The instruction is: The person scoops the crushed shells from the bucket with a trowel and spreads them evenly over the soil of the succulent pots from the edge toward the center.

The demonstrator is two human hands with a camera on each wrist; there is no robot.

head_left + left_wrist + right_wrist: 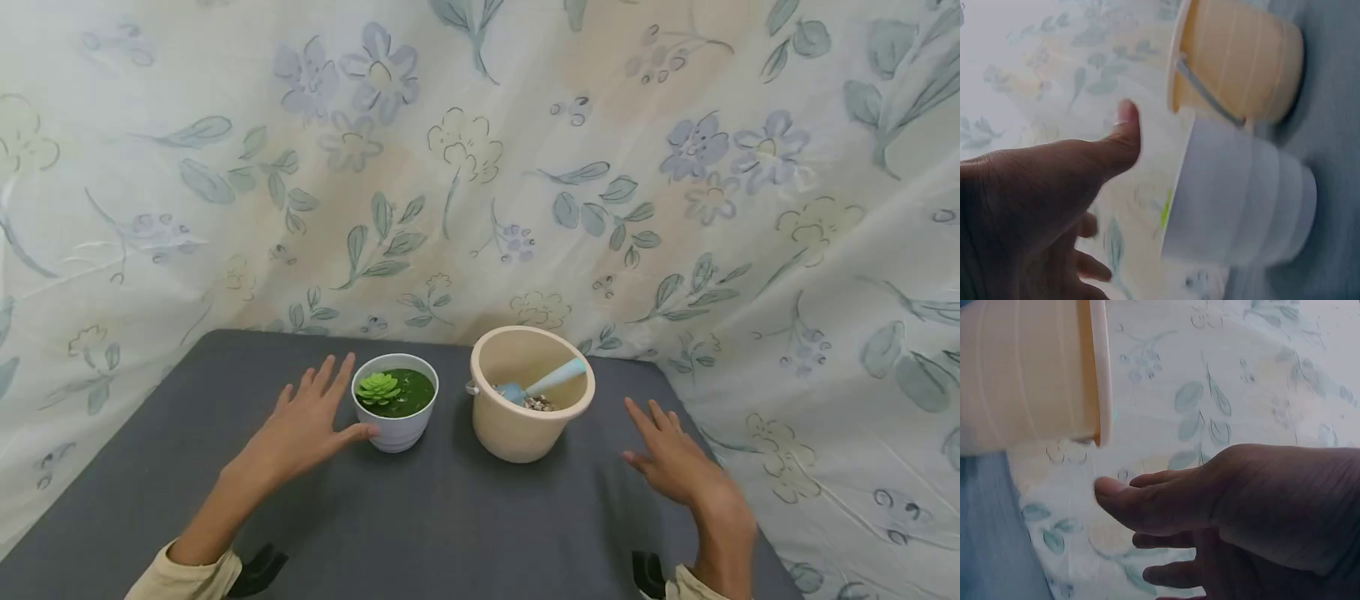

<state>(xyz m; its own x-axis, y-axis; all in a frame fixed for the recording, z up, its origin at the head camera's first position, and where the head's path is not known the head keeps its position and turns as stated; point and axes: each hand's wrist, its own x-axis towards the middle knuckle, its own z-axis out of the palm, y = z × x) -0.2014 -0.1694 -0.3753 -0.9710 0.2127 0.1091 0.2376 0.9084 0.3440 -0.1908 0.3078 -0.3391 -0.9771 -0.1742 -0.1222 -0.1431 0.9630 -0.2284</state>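
Note:
A white ribbed pot (397, 429) with a green succulent (378, 388) on a dark green surface stands on the grey table. My left hand (303, 425) is spread at its left side, the thumb close to the pot's front; in the left wrist view a gap shows between thumb and pot. Right of the pot is a cream bucket (517, 433). Inside it a light-blue scoop (551, 379) leans on a speckled, gravel-like mix (538, 403). My right hand (671, 454) hovers to the right of the bucket, fingers extended, holding nothing.
The grey table (450, 533) ends just behind the pot and bucket. A floral curtain (465, 250) hangs along the back and right side. The bucket's grey handle (1210, 94) hangs down on the side facing the pot.

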